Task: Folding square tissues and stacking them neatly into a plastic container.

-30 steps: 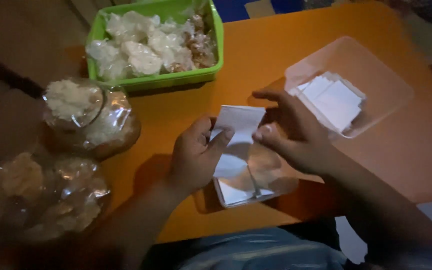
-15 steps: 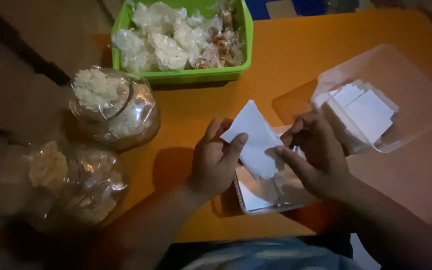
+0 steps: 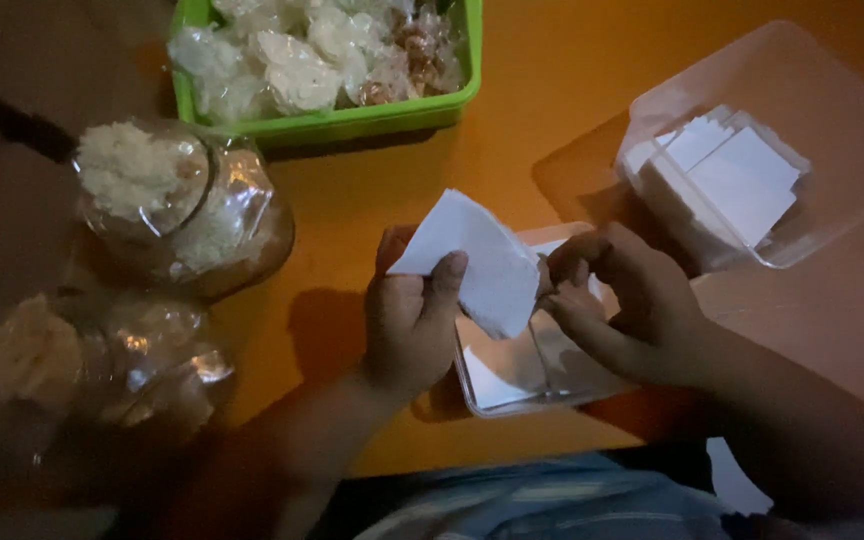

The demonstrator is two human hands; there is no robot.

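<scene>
— Hands first: what does each one hold?

— Left hand pinches a white paper sheet between thumb and fingers, closed on its left corner; the sheet hangs tilted, partly folded, over the small clear tray. Right hand sits curled at the sheet's right edge, fingertips drawn together and touching it; whether it truly grips the paper or only steadies it cannot be told from this view

— And that small tray, where does it lie?

— It rests on the orange table, directly beneath both hands, near the table's front edge and close to the person's lap. Pale sheets lie flat inside it

— What stands around the tray?

— To the right of the tray and farther back sits a clear plastic box holding a stack of white paper squares, near the tray though not touching it. Behind the tray, to the left, a green basket holds small clear-wrapped white and brownish snacks. Left of the tray, well apart, a clear bag of white crumbly food stands at the table's left edge, and another clear bag of pale pieces lies nearer the person, dim and blurred

— Anything below the tray?

— Light blue cloth of the person's clothing shows just past the table's front edge, under the forearms
</scene>
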